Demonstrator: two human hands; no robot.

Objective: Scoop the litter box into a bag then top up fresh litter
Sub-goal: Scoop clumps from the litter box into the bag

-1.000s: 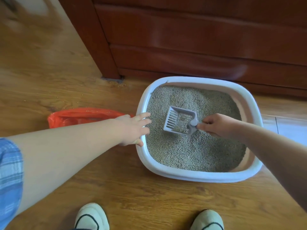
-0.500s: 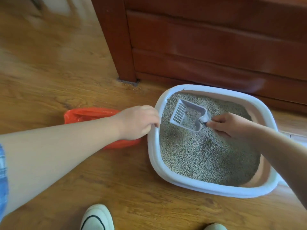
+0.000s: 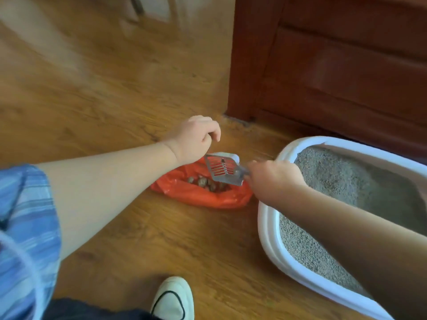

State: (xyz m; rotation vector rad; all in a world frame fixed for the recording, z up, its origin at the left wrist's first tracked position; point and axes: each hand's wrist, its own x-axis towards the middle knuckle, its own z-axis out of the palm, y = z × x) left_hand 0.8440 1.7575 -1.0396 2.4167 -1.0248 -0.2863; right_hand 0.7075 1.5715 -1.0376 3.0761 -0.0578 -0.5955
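An orange plastic bag (image 3: 203,196) lies open on the wooden floor, left of the white litter box (image 3: 267,224). Brown clumps (image 3: 204,183) sit inside the bag. My right hand (image 3: 275,179) grips the handle of a grey slotted scoop (image 3: 223,170), which is tipped over the bag's mouth and looks empty. My left hand (image 3: 194,140) hovers at the bag's far edge with its fingers pinched together, seemingly on the thin plastic. Grey litter (image 3: 346,181) fills the box, and my right forearm crosses its near side.
A dark red wooden cabinet (image 3: 323,65) stands right behind the litter box. Loose grains (image 3: 233,122) lie at its corner. My white shoe (image 3: 173,299) is at the bottom. Bare wooden floor (image 3: 92,88) stretches to the left.
My right hand lifted the scoop out of the litter box and moved it left over the bag. My left hand left the box rim for the bag's far edge. The view swung left.
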